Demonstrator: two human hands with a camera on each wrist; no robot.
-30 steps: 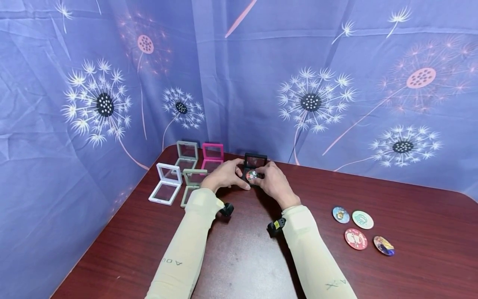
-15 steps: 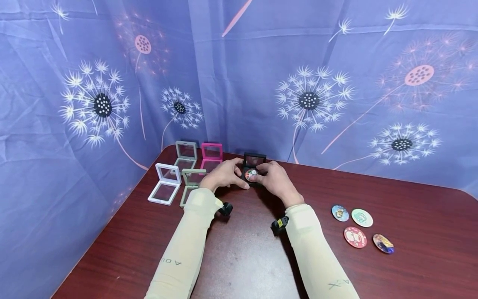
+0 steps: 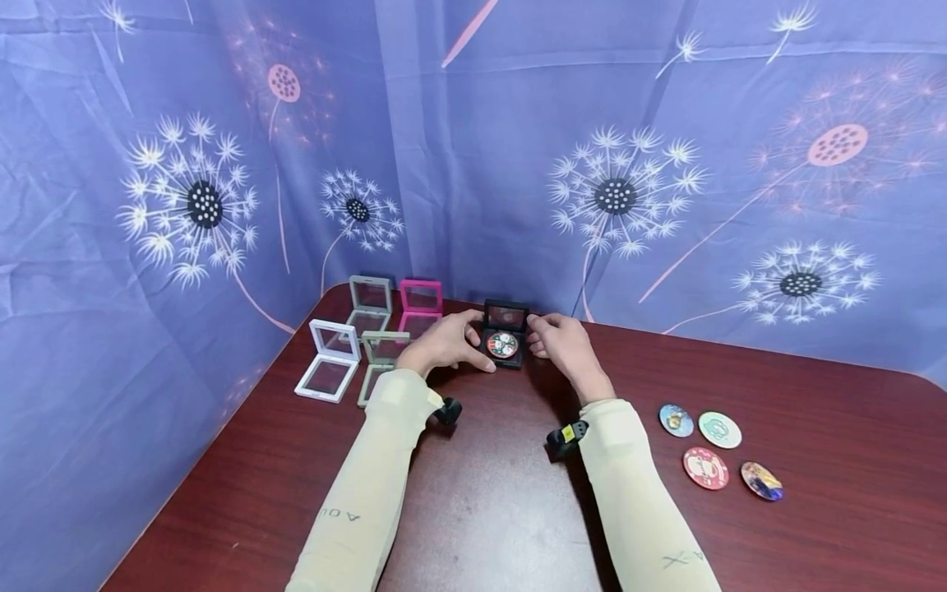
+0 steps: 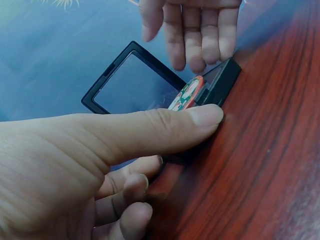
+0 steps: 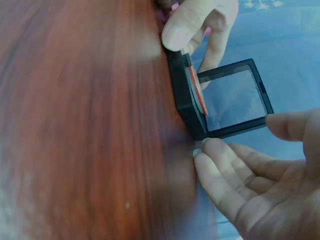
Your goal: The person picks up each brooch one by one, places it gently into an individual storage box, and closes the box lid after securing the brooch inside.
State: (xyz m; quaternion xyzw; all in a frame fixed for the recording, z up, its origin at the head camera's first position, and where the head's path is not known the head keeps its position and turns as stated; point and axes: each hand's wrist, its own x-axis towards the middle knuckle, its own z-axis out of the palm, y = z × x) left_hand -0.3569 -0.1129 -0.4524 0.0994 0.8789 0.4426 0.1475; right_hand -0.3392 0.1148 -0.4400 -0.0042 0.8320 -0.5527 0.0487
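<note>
A black hinged display frame (image 3: 506, 314) stands on the table with its clear-windowed lid raised. On its base lies a round badge (image 3: 502, 344) with a red, white and green picture. My left hand (image 3: 447, 341) grips the base from the left, its thumb (image 4: 200, 117) along the near edge and the other fingers behind. At the right side is my right hand (image 3: 564, 345), off the badge. In the right wrist view its thumb (image 5: 285, 125) meets the lid's edge, and its loosely extended fingers (image 5: 220, 170) lie by the hinge corner; firm contact is hard to tell.
Several open frames stand at the left: white (image 3: 328, 374), grey (image 3: 371, 294), pink (image 3: 421, 298) and pale green (image 3: 385, 348). To the right lie more round badges: blue (image 3: 676, 420), mint (image 3: 720, 430), red (image 3: 706, 468) and a multicoloured one (image 3: 762, 481). A blue curtain (image 3: 488, 205) hangs behind the table.
My right hand has let go of the badge and drawn right to the frame's side, so the badge now shows whole on the base. The left hand keeps its place.
</note>
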